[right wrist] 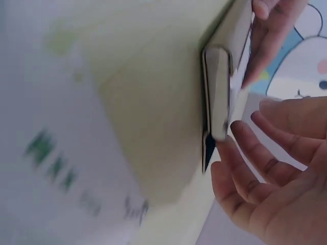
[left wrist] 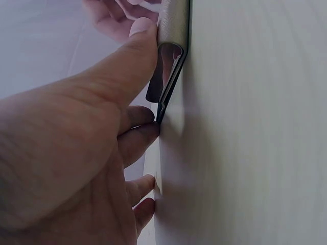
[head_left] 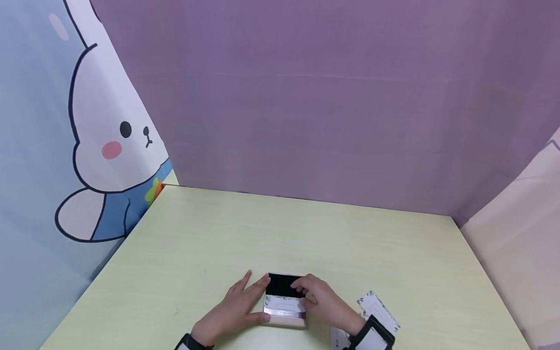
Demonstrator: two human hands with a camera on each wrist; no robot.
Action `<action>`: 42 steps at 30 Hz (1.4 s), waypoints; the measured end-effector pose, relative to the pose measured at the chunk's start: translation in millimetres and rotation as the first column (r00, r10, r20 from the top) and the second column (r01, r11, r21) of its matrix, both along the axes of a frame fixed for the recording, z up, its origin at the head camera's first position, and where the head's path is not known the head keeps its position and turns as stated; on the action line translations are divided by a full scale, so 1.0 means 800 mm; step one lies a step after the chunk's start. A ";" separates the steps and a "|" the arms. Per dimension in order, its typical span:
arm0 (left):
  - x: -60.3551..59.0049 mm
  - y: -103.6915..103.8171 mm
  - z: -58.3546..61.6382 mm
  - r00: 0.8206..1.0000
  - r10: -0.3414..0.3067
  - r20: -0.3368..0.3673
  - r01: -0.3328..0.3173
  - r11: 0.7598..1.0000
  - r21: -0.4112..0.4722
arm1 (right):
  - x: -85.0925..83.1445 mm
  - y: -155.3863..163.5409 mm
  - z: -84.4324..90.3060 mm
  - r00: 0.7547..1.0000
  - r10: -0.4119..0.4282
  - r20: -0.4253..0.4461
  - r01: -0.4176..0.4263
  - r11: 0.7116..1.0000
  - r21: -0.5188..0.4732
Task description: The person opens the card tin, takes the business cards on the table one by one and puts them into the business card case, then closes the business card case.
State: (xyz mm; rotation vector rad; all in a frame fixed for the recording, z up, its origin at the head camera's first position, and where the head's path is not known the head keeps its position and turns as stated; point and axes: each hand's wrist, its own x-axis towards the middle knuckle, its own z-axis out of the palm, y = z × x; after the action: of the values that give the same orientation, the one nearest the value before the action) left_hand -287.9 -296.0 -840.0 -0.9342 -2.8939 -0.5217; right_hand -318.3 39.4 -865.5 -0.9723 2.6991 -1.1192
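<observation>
Resting flat near the lower middle of the head view, one small metal card case (head_left: 284,301) lay on the pale desk (head_left: 280,233), its black lid (head_left: 283,284) hinged open toward the far edge and a white card visible inside. The left hand (head_left: 234,311) lay along the case's left side with straight fingers and the thumb pressed against its near corner; that grip was open, steadying rather than clasping. The left wrist view showed the same thumb (left wrist: 138,56) against the brushed metal edge. The right hand (head_left: 321,301) rested on the case's right side, fingertips on the card; its grip looked loosely open, and the right wrist view showed relaxed, spread fingers (right wrist: 265,168) just beside the case.

Judging from this, the case could skate on the smooth desk if one hand pushed harder than the other, and the raised lid could snap down onto the fingertips. The card might also bend if pressed in crooked.

Counted: one case, two hands, and a small loose stack of printed cards (head_left: 376,308) at the lower right, near the right wrist; their number could not be told.
</observation>
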 end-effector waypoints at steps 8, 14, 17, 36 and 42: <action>-0.030 -0.019 -0.086 0.999 -0.011 -0.046 0.008 0.998 -0.064 | 0.007 0.096 -0.026 0.971 -0.235 0.032 0.235 0.972 0.019; -0.031 -0.021 -0.089 0.999 -0.016 -0.039 0.013 0.997 -0.076 | 0.002 0.188 -0.093 0.894 -0.447 -0.022 0.446 0.888 0.111; -0.028 -0.021 -0.080 0.999 -0.009 -0.043 0.006 0.998 -0.069 | 0.012 0.212 -0.087 0.849 -0.527 -0.037 0.525 0.832 0.182; -0.017 -0.028 -0.028 1.000 0.018 0.018 -0.018 1.000 -0.013 | 0.085 0.192 0.088 0.730 -0.679 0.079 0.580 0.676 0.454; -0.015 -0.032 -0.020 1.000 0.004 0.016 -0.004 1.000 0.001 | 0.085 0.184 0.092 0.734 -0.675 0.075 0.587 0.686 0.430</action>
State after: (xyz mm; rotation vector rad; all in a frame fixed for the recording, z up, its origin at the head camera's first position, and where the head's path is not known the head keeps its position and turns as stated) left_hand -299.6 -321.3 -855.9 -0.9283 -2.9087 -0.5325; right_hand -250.1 186.8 -792.0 0.1923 2.9411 -0.6320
